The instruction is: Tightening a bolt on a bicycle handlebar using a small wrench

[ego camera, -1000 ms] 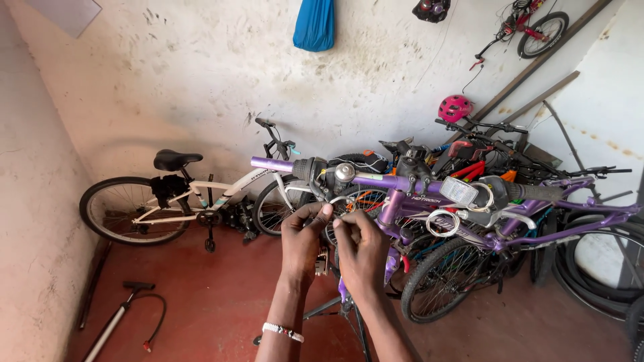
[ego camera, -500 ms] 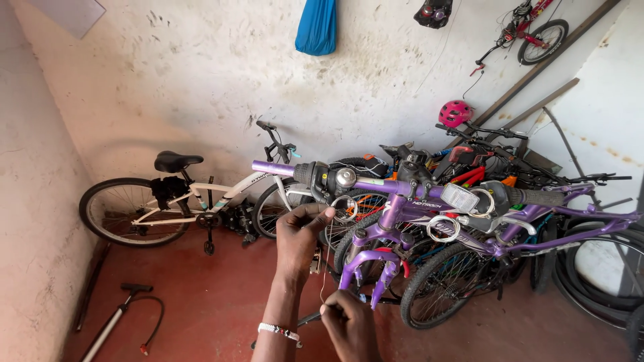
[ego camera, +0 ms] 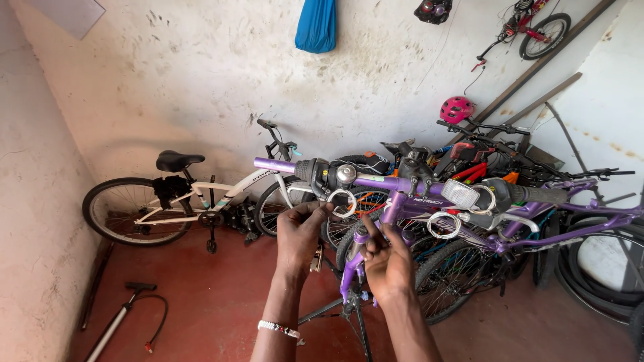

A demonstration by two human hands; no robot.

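In the middle of the scene, just below the purple bike's handlebar (ego camera: 402,182), the left hand (ego camera: 300,236) pinched a coiled white cable (ego camera: 342,201) in its fingers; the right hand (ego camera: 388,265), fingers curled together, touched the purple frame (ego camera: 392,209); a white bike (ego camera: 201,198) stood far left

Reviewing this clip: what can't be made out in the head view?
- Whatever the right hand grips: its own fingers cover it.
- Whether the left hand pinches the coiled white cable or only touches it: too small.
- Purple bicycle frame's rear end: cut by the right edge.
- Bicycles behind: overlapping, tangled.
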